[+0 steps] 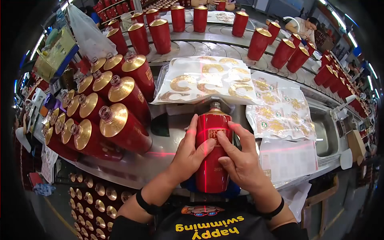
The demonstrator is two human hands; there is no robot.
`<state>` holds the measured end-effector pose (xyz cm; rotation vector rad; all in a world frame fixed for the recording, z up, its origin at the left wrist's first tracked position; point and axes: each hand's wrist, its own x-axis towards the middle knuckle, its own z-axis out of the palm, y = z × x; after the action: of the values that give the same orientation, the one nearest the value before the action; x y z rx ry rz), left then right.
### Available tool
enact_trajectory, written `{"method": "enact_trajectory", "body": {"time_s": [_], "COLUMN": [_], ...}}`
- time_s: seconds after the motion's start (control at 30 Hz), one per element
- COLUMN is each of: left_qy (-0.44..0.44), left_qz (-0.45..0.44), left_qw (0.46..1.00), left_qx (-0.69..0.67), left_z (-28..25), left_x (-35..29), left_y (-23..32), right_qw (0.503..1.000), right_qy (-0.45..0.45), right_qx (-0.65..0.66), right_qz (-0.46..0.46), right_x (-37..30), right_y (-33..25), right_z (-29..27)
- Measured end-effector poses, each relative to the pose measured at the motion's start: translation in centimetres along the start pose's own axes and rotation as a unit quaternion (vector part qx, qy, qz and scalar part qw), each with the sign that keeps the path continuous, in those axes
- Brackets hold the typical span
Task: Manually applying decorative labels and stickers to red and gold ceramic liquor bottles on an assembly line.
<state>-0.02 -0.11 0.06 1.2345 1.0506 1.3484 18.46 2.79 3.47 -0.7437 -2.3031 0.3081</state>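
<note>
A red glass bottle (211,176) with a gold shoulder and a clear neck lies tilted in front of me, its neck pointing away. My left hand (190,156) wraps its left side, the thumb laid toward the front. From the right, my right hand (245,162) grips the same bottle, its thumb and a finger pressing by a small square gold label (214,137). Red laser lines cross the bottle and both hands. What supports the bottle underneath is mostly hidden. Just beyond its neck lies a sheet of curved gold stickers (210,72).
Several gold-shouldered red bottles (124,120) crowd the metal table at left. A sticker sheet (280,106) and white paper (288,156) lie at right, beside a steel sink (326,132). A curved conveyor (216,48) carries more bottles. Another person (304,30) sits at far right.
</note>
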Motion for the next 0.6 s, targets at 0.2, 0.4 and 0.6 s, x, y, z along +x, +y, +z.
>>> {"method": "enact_trajectory", "body": {"time_s": [0.2,0.4,0.6], "left_qy": [0.005,-0.026,-0.055], "left_qz": [-0.005,0.014,-0.014], "left_qw": [0.999,0.980,0.997], "left_qx": [0.038,0.197,0.053], "left_z": [-0.3,-0.5,-1.1], "left_x": [-0.9,-1.7,-1.3], "left_y": [0.6,0.7,0.4], "right_qw": [0.999,0.998,0.998], "right_qy": [-0.010,-0.015,-0.004], "right_qx": [0.020,0.039,0.050], "right_qz": [0.029,0.046,0.046], "right_x": [-0.5,-0.9,-0.7], "right_y": [-0.9,-0.7,-0.4], "right_z": [0.0,0.2,0.5]}}
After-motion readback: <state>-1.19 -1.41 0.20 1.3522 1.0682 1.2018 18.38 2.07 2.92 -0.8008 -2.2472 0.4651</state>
